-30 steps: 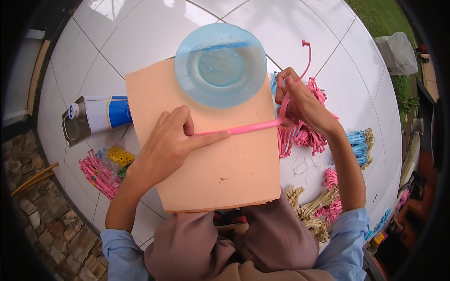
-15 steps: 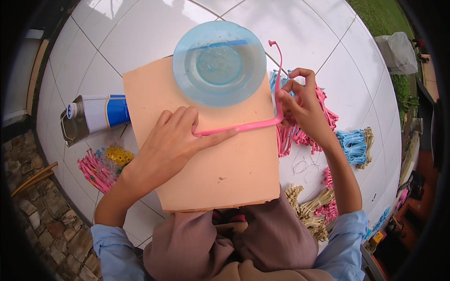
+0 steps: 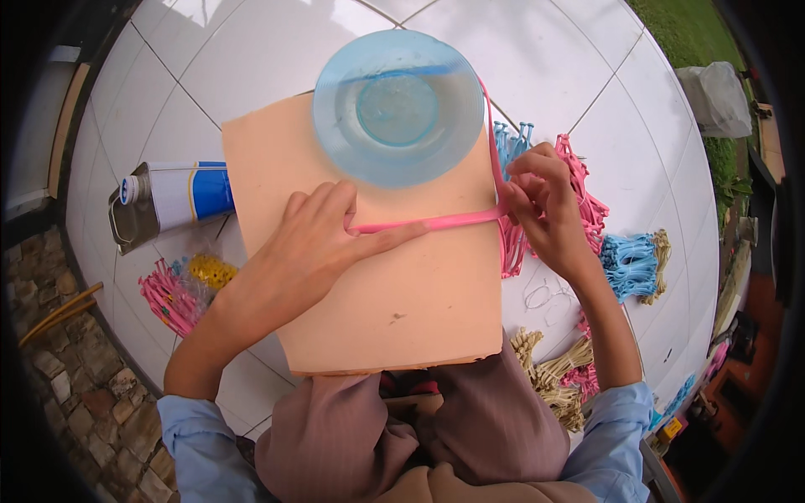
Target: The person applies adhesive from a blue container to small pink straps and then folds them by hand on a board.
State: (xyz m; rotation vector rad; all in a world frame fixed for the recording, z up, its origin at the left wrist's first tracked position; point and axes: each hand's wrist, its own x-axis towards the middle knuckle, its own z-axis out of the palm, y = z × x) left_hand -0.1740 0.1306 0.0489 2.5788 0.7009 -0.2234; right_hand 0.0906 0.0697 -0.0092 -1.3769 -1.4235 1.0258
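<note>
Strap (image 3: 465,220) runs crosswise from left grip (image 3: 306,230) to right grip (image 3: 547,201), at the board's (image 3: 402,285) right edge; I can't tell either's closure.

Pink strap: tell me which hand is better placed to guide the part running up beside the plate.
Probably the right hand. Its fingers are by the bend in the strap, nearest that part. The left hand lies along the stretch on the board, farther away.
</note>
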